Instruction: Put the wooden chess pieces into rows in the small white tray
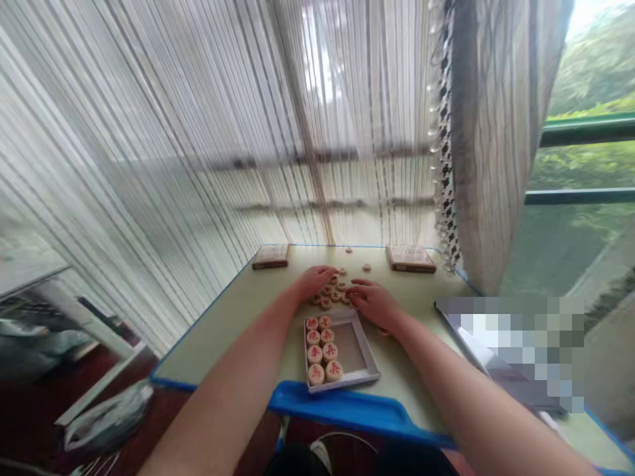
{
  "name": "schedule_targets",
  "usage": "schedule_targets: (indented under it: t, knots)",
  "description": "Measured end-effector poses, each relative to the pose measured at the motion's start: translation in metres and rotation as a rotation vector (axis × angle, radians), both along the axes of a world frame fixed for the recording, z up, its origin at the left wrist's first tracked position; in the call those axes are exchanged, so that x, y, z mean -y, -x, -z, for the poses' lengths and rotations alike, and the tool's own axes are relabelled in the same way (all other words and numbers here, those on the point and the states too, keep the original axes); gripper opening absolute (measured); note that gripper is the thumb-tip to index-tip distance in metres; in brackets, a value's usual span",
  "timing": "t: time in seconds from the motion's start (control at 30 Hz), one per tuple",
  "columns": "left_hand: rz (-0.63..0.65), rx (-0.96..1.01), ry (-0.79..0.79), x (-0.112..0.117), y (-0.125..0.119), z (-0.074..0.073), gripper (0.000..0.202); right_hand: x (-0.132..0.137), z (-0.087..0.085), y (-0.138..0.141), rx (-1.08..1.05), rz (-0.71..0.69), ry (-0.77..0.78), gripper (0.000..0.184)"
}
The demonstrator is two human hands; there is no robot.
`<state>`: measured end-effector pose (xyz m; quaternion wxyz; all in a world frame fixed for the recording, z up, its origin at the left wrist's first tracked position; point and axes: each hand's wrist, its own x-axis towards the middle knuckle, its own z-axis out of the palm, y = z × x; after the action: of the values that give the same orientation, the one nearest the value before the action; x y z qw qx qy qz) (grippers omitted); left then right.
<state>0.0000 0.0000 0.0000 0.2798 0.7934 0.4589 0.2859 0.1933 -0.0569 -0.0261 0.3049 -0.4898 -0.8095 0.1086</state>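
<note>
A shallow grey box (pixel 364 360) lies on the pale green table (pixel 238 317) near its front edge. Several round wooden chess pieces with red characters (pixel 321 348) fill the box's left side in two columns. Beyond the box lies a loose cluster of wooden pieces (pixel 333 294). My left hand (pixel 313 281) rests on the cluster's left side, fingers curved over the pieces. My right hand (pixel 374 304) lies at the cluster's right side, fingers bent inward and touching the pieces. What either hand grips is hidden.
Two flat brown box-like things sit at the table's far edge, one left (pixel 270 256), one right (pixel 411 258). Single pieces (pixel 366 267) lie between them. Striped curtains (pixel 208 132) hang behind. A laptop-like thing (pixel 496 357) lies at right. A blue rim (pixel 342 406) edges the front.
</note>
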Motion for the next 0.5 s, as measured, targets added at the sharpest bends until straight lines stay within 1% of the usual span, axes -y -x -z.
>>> schedule_targets:
  t: [0.1, 0.2, 0.33, 0.43, 0.5]
  knots:
    - [-0.013, 0.046, 0.031, 0.003, 0.003, -0.001, 0.045, -0.003, -0.003, 0.000, -0.059, 0.067, 0.018, 0.027]
    - [0.015, 0.051, 0.028, 0.006, 0.010, -0.001, 0.042, -0.006, -0.007, -0.001, -0.103, 0.184, -0.001, 0.032]
    - [0.060, -0.041, 0.062, 0.008, 0.022, 0.000, 0.040, -0.006, -0.011, -0.007, -0.022, 0.322, 0.009, 0.030]
    - [0.052, -0.040, 0.096, 0.011, 0.025, 0.002, 0.042, -0.004, -0.014, -0.013, 0.035, 0.430, 0.076, 0.032]
    - [0.034, -0.021, 0.067, 0.014, 0.022, 0.002, 0.040, -0.002, -0.016, -0.016, 0.033, 0.475, 0.136, 0.033]
